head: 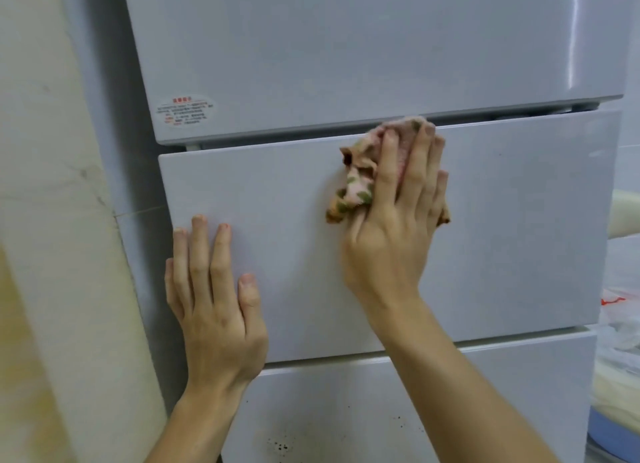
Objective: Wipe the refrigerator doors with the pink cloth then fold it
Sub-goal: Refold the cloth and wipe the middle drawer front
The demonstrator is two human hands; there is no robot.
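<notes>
My right hand (391,230) presses the bunched pink cloth (358,185) under straight fingers against the middle refrigerator door (502,220), fingertips at its top edge. My left hand (214,310) rests flat, fingers extended, lower left.

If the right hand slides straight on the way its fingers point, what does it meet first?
The right hand, pressing the pink cloth, points up the middle door. It would likely meet the gap first, then the upper door.
</notes>
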